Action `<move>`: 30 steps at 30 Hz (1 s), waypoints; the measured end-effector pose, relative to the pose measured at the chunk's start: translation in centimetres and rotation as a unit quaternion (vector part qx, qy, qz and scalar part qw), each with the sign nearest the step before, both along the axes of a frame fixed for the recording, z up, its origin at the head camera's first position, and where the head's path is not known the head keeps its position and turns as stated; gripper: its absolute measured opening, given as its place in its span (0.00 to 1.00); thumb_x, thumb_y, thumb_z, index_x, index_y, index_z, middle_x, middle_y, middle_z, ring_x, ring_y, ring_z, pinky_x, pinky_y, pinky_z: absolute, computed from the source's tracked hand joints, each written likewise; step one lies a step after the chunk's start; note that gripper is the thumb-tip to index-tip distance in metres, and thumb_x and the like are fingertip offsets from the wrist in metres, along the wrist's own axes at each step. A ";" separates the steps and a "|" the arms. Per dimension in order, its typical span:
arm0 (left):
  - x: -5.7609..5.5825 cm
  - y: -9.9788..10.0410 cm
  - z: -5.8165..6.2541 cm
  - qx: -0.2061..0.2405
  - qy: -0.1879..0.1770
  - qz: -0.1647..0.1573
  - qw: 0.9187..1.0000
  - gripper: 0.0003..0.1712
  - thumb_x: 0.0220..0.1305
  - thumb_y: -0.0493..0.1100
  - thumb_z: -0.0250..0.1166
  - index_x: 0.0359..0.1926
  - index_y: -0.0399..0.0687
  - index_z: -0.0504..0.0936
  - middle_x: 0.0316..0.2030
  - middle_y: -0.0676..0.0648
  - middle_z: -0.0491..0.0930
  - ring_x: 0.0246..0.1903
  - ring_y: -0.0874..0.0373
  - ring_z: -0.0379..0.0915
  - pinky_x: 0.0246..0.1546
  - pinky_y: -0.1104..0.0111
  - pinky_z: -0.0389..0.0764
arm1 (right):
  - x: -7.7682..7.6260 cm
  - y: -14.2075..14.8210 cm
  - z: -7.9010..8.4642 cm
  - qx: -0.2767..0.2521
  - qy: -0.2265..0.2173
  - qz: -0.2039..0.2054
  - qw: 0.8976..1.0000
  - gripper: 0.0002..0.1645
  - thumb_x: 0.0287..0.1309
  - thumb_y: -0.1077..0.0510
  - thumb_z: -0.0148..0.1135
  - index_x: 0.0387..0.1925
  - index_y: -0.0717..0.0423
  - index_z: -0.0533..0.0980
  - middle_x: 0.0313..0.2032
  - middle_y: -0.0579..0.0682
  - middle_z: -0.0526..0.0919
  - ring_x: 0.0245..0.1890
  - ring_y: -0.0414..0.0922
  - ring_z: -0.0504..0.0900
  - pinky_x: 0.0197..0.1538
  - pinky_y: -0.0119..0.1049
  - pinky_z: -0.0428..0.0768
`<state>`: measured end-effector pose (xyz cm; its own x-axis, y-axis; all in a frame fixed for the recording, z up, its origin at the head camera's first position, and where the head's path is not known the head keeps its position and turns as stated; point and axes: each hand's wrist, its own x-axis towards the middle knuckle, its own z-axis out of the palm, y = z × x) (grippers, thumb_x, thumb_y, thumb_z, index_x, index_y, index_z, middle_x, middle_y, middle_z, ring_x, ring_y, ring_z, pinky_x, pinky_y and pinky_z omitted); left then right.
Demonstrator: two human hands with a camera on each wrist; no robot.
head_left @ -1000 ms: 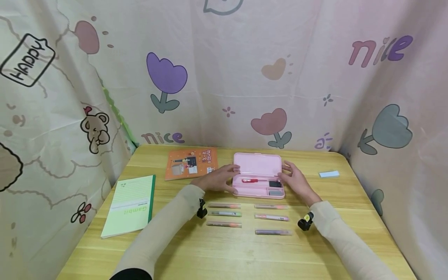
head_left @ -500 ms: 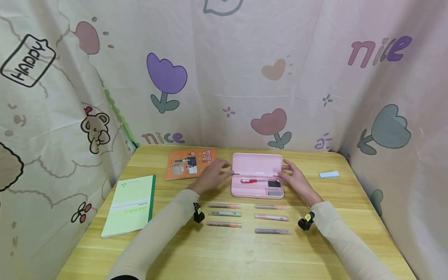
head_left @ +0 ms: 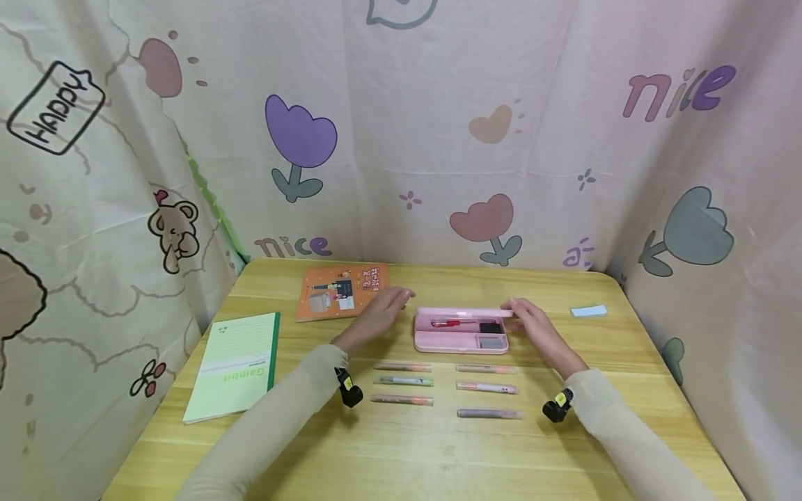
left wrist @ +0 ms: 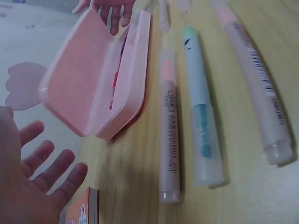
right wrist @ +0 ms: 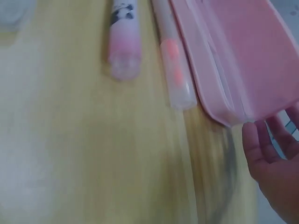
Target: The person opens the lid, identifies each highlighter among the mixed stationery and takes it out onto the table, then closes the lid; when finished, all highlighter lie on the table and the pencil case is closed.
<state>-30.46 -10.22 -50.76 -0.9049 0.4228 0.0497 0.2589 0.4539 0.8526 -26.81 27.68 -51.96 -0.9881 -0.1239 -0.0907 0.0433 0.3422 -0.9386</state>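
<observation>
A pink pencil case (head_left: 460,341) lies mid-table with its lid (head_left: 464,313) tilted low over the tray. Inside show a red pen (head_left: 447,323) and a black eraser (head_left: 491,327). My right hand (head_left: 529,321) touches the lid's right end with fairly straight fingers. My left hand (head_left: 381,313) hovers open just left of the case, touching nothing. In the left wrist view my left hand (left wrist: 32,186) is spread beside the half-shut case (left wrist: 98,88). In the right wrist view my right hand's fingers (right wrist: 275,163) lie by the case's corner (right wrist: 238,56).
Two columns of three highlighter pens each (head_left: 402,381) (head_left: 487,388) lie in front of the case. An orange booklet (head_left: 341,291) lies at the back left, a green notebook (head_left: 238,365) at the left edge, a pale blue pad (head_left: 589,311) at the right. Printed curtains wall the table.
The case's lid has swung down from upright to low over the tray, with my right hand following it. My left hand has left the case and drawn back to the left.
</observation>
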 end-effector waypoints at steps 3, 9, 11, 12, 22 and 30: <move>0.5 0.1 -0.2 -0.036 0.023 -0.026 0.999 0.28 0.87 0.63 0.48 0.71 0.54 0.80 0.73 0.46 0.73 0.71 0.46 0.74 0.73 0.45 0.77 | 0.6 0.6 -0.2 0.063 0.032 0.019 0.997 0.30 0.86 0.41 0.52 0.68 0.61 0.77 0.73 0.64 0.76 0.73 0.63 0.74 0.77 0.61 0.72; 1.3 0.4 -1.0 -0.114 0.077 -0.086 0.987 0.20 0.85 0.54 0.59 0.68 0.54 0.83 0.76 0.46 0.70 0.74 0.46 0.70 0.75 0.47 0.75 | 1.1 1.3 -0.9 0.110 0.112 0.095 0.983 0.19 0.80 0.56 0.63 0.64 0.60 0.82 0.75 0.65 0.73 0.74 0.67 0.72 0.75 0.66 0.73; 1.6 0.6 -1.1 -0.125 0.081 -0.096 0.984 0.20 0.85 0.53 0.59 0.67 0.53 0.84 0.76 0.46 0.71 0.74 0.47 0.71 0.76 0.49 0.75 | 1.2 1.1 -1.1 0.109 0.126 0.109 0.980 0.19 0.78 0.59 0.64 0.64 0.62 0.82 0.75 0.66 0.72 0.73 0.68 0.73 0.74 0.64 0.74; 1.7 0.6 -1.2 -0.129 0.082 -0.099 0.983 0.19 0.85 0.52 0.59 0.67 0.53 0.84 0.76 0.46 0.71 0.74 0.47 0.71 0.76 0.50 0.76 | 1.2 1.1 -1.2 0.109 0.130 0.115 0.979 0.19 0.78 0.60 0.65 0.64 0.63 0.82 0.75 0.66 0.72 0.72 0.68 0.74 0.74 0.64 0.75; 2.4 1.1 -1.4 -0.144 0.069 -0.097 0.982 0.20 0.84 0.49 0.61 0.69 0.52 0.82 0.78 0.45 0.68 0.73 0.46 0.73 0.76 0.49 0.76 | 1.7 0.5 -1.0 0.124 0.127 0.121 0.977 0.18 0.76 0.62 0.66 0.63 0.64 0.83 0.76 0.67 0.70 0.73 0.68 0.73 0.73 0.62 0.76; 2.7 1.1 -2.1 -0.142 0.089 -0.097 0.981 0.20 0.83 0.50 0.63 0.68 0.50 0.83 0.77 0.45 0.69 0.74 0.45 0.72 0.76 0.50 0.75 | 2.4 0.3 -1.3 0.175 0.161 0.122 0.964 0.18 0.76 0.63 0.66 0.62 0.61 0.84 0.75 0.65 0.72 0.71 0.67 0.76 0.71 0.64 0.77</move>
